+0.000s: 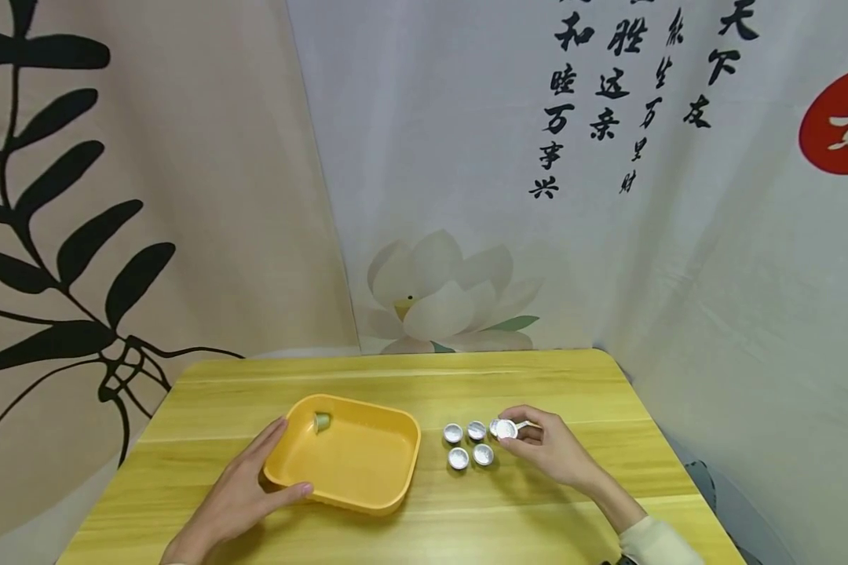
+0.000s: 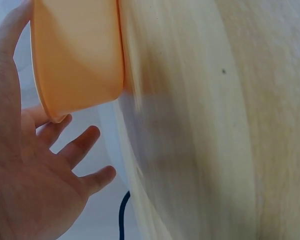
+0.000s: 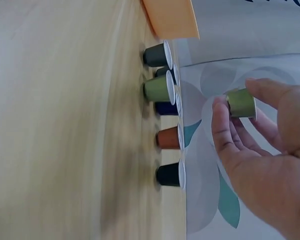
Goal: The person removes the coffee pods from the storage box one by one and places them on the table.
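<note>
In the head view my left hand [image 1: 243, 486] holds the left near corner of a yellow plastic tray [image 1: 389, 420], thumb at the near side and fingers along the left side. The left wrist view shows fingers under the tray's rim [image 2: 45, 107], some of them spread apart from it. One light green coffee capsule [image 1: 321, 422] lies tipped over in the tray. To its right, my right hand [image 1: 554, 447] pinches a green coffee capsule [image 3: 241, 103] between thumb and fingers, above the table. Its silver lid [image 1: 506, 429] faces the head camera and partly covers a capsule behind.
Several coffee capsules [image 1: 458, 458] stand lid up on the wooden table [image 1: 537, 534] between tray and right hand. From the side they are green [image 3: 157, 89], brown-orange [image 3: 169, 138], dark blue [image 3: 166, 108] and black [image 3: 169, 175]. A printed curtain [image 1: 452, 180] hangs behind the table.
</note>
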{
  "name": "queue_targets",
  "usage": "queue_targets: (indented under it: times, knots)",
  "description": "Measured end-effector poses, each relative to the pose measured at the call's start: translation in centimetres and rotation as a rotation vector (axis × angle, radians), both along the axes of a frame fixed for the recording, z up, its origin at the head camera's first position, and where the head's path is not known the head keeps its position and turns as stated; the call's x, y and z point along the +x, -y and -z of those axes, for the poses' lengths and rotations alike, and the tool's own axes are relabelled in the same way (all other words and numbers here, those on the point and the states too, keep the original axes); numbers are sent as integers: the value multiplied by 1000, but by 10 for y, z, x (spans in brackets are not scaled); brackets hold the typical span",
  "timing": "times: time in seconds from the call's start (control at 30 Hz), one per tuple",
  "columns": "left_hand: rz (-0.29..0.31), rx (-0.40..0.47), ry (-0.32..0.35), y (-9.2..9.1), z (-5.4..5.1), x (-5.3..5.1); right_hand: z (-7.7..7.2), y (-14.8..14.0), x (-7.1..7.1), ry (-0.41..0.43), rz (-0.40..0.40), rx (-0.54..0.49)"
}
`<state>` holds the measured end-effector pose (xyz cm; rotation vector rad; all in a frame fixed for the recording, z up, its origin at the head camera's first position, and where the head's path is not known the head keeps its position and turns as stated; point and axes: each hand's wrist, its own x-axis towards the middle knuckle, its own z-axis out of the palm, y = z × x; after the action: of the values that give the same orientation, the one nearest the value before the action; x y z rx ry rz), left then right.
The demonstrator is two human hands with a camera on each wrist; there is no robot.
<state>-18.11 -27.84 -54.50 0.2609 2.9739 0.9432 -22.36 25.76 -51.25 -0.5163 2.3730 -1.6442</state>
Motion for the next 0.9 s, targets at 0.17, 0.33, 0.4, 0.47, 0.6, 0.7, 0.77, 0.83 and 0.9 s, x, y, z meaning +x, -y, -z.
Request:
queue_targets:
  times: [0.17,0.33,0.4,0.47,0.6,0.7,0.77,0.83,0.9]
  knots:
    - [-1,-15,-1,0,-1,-1,1,-6,2,18,21,0]
    - [1,-13,1,0,-2,0,5,-8,4,18,56,26]
    - [3,-11,1,0,-2,0,7,-8,5,29,73,23]
    - [2,-13,1,-1,-2,0,9,-8,6,37,84,19]
    - [-1,-17,2,-1,-3,1,12,-7,6,35,96,30]
    - [0,-17,-1,-2,-3,1,14,-6,6,34,115,56]
    - [1,-16,-4,-2,-3,1,17,-6,6,33,132,80]
    - [2,-17,-5,-2,-3,1,19,-5,7,30,148,106]
    - [1,-18,-6,-1,-3,1,21,-3,7,21,161,132]
